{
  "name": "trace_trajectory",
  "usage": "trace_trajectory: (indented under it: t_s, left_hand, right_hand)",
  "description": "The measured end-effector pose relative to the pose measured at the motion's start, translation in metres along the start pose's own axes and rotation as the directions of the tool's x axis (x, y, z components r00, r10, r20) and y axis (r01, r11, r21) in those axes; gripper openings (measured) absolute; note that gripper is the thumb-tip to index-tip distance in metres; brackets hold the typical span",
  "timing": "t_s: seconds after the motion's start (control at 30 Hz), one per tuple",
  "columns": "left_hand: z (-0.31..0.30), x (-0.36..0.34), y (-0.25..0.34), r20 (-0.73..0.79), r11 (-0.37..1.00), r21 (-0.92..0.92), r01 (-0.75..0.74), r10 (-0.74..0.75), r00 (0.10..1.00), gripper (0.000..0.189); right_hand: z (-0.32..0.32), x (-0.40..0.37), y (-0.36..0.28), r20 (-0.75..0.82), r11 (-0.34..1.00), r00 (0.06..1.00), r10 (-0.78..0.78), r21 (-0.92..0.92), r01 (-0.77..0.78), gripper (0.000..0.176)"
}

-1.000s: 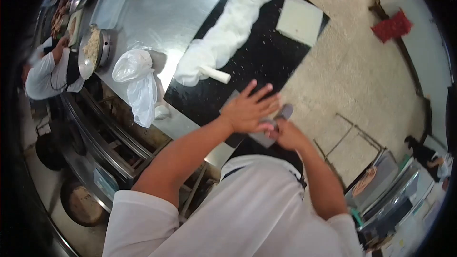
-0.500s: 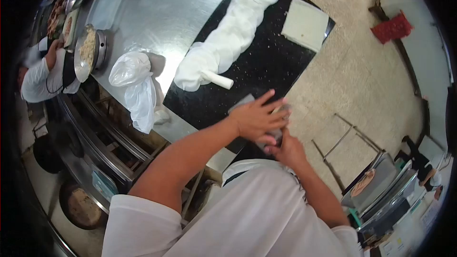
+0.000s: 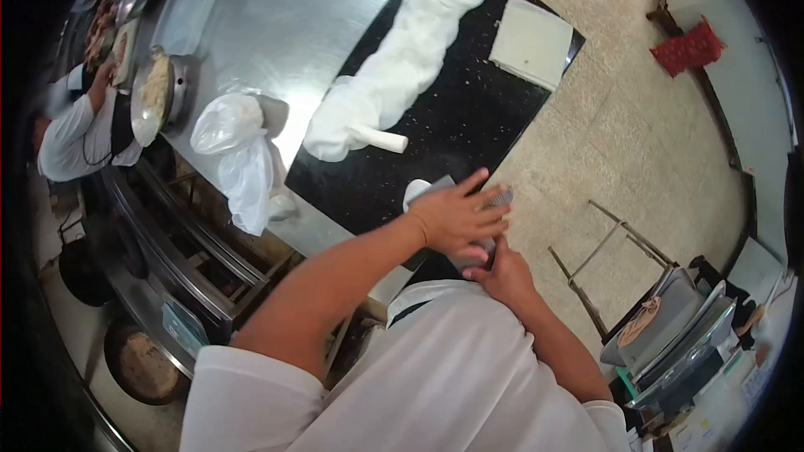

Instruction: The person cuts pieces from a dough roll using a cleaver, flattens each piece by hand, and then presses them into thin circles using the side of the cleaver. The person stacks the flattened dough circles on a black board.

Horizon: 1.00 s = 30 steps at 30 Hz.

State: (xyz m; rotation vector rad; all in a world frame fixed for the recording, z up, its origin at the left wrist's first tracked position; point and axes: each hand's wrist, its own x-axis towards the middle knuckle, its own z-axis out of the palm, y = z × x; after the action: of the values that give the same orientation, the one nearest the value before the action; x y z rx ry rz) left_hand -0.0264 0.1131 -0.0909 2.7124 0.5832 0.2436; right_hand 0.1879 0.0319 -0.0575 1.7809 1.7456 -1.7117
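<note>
A broad, flat grey cleaver (image 3: 445, 185) lies near the front edge of the black board (image 3: 469, 109), mostly covered by my hands. My left hand (image 3: 459, 218) rests palm down on it with fingers spread. Closed at its near end, my right hand (image 3: 507, 274) grips the cleaver; the handle itself is hidden. A small white dough round (image 3: 415, 192) peeks out beside the blade. Farther up the board, a long row of overlapping thin white wrappers (image 3: 406, 50) runs away from me. A short white dough roll (image 3: 381, 139) sits with one end at the row's near part.
A square white folded cloth (image 3: 531, 42) lies on the board's right corner. On the steel table (image 3: 285, 17) are a white plastic bag (image 3: 230, 125) and a clear tray (image 3: 194, 4). At left, a co-worker's arm (image 3: 96, 92) reaches near a bowl of pale filling (image 3: 155, 96).
The white dough round has come into view at the cleaver's left edge. My left hand has shifted slightly, still flat on the blade; my right hand keeps its grip.
</note>
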Motion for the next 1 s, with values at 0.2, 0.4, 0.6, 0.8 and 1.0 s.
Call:
trace_trajectory:
  t_s: [0.2,0.4,0.6,0.8,1.0]
  left_hand:
    - [-0.038,0.027,-0.065,-0.049,0.983,0.114,0.141,-0.136,0.989,0.069]
    - [-0.015,0.012,-0.047,-0.072,0.980,0.112,0.163,-0.156,0.985,0.070]
    - [-0.007,0.030,-0.025,-0.056,0.999,0.013,0.052,-0.051,0.997,0.068]
    - [-0.047,0.048,-0.088,-0.147,0.967,0.169,0.191,-0.167,0.975,0.066]
    - [-0.019,0.002,0.001,0.086,0.980,-0.044,0.195,-0.191,0.978,0.071]
  right_hand:
    - [-0.065,0.044,-0.054,-0.154,0.942,0.986,-0.070,-0.335,0.015,0.073]
    - [-0.033,0.026,-0.029,-0.122,0.982,0.979,-0.165,-0.111,0.152,0.071]
    - [-0.024,0.011,-0.010,-0.178,0.997,0.984,-0.024,-0.082,0.009,0.077]
    - [-0.088,0.060,-0.062,-0.167,0.955,0.979,-0.115,-0.290,0.063,0.075]
    - [-0.013,0.014,0.013,0.067,0.987,0.985,-0.157,0.031,0.155,0.078]
